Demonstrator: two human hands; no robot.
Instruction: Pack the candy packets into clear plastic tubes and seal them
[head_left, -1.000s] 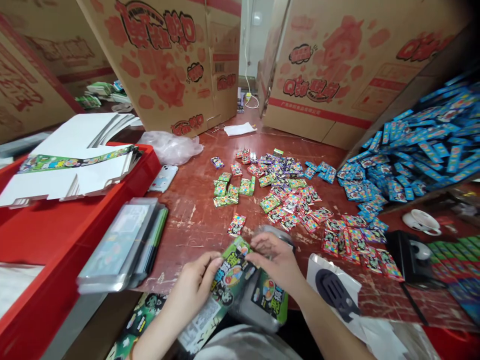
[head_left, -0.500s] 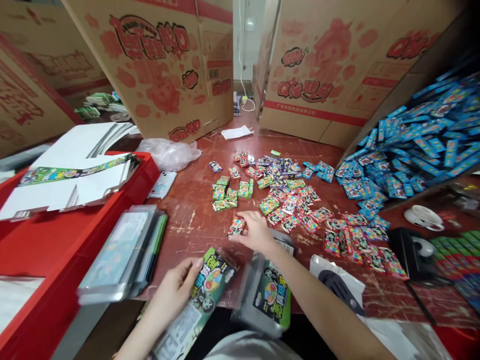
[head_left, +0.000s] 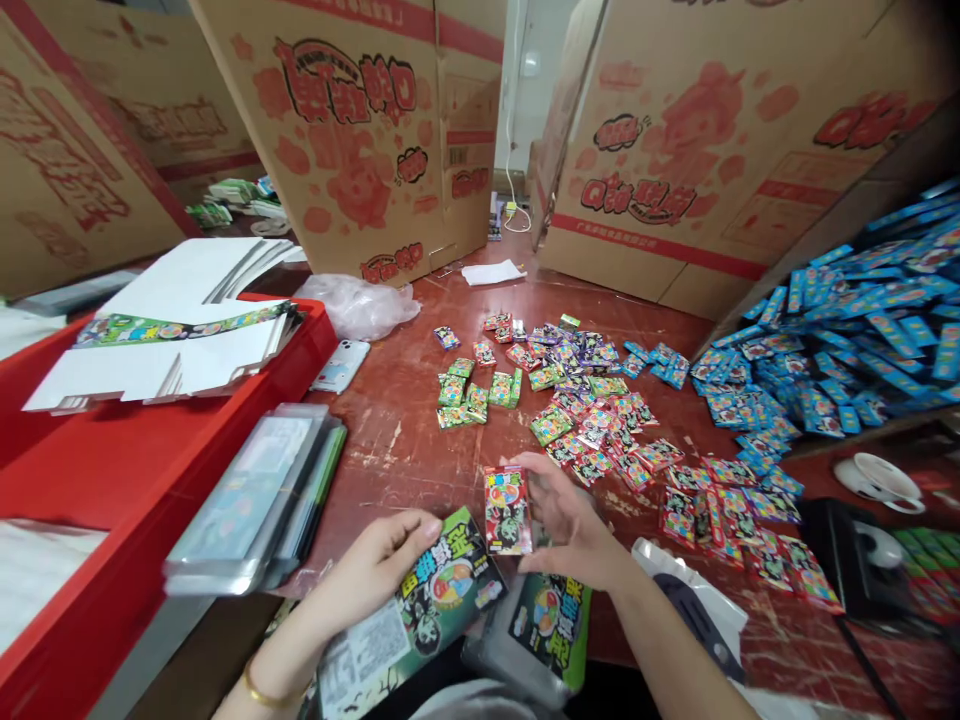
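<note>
My left hand [head_left: 382, 565] is closed on a green and black printed packet [head_left: 442, 590], thumb across its upper face. Between the fingers of my right hand [head_left: 574, 525] is a small red candy packet [head_left: 508, 510], upright beside the end of the green packet. Below my right hand lies a clear plastic sleeve [head_left: 506, 640] with a similar green-black printed packet [head_left: 551, 625] on it, partly covered. Loose red, green and purple small packets [head_left: 600, 425] are spread on the table just beyond my right hand.
A red tray [head_left: 187, 440] with white cards [head_left: 180, 365] stands at left, beside stacked plastic sleeves [head_left: 244, 500]. Cardboard boxes [head_left: 360, 150] line the back. Blue packets [head_left: 817, 360] spill from a box at right, near a white cup [head_left: 877, 482] and a phone [head_left: 341, 366] lies left.
My right hand has raised the small red packet from the table and brought it nearer, beside the green packet. My left hand has shifted slightly right with the green packet, and the view has turned left.
</note>
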